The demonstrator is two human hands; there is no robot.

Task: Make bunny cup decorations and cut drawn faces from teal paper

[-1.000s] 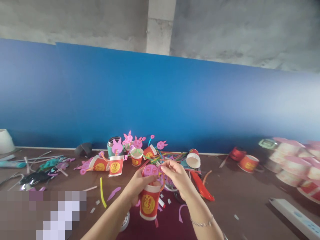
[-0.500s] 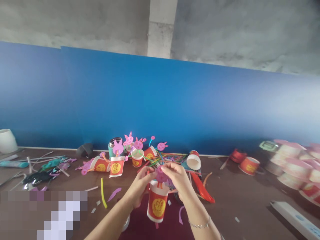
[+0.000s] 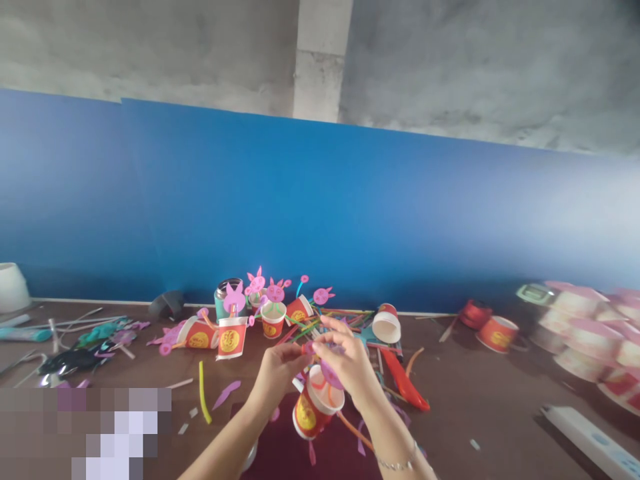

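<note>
A red paper cup (image 3: 306, 415) with a yellow print hangs tilted beneath my hands, its white mouth turned up toward the right. Orange strips and a pink face cutout (image 3: 332, 375) show at its opening; a long orange strip sticks out at the right, and a pink piece (image 3: 313, 453) hangs from the bottom. My left hand (image 3: 281, 370) pinches the end of a red strip (image 3: 307, 349) at the cup's upper left. My right hand (image 3: 346, 363) closes thumb and finger on that same end, other fingers raised. Its fingers partly cover the cutout.
Behind stand decorated cups (image 3: 231, 337) with pink animal faces, a teal flask (image 3: 223, 303) and a heap of coloured strips. An overturned cup (image 3: 387, 325) and a red packet (image 3: 403, 380) lie to the right. Further right are stacked pink-and-white cups (image 3: 585, 340) and a power strip (image 3: 590, 440).
The cup has tipped, so its mouth faces more toward me and right. Both hands have come together at the red strip's end; my right hand has left the top of the face cutout.
</note>
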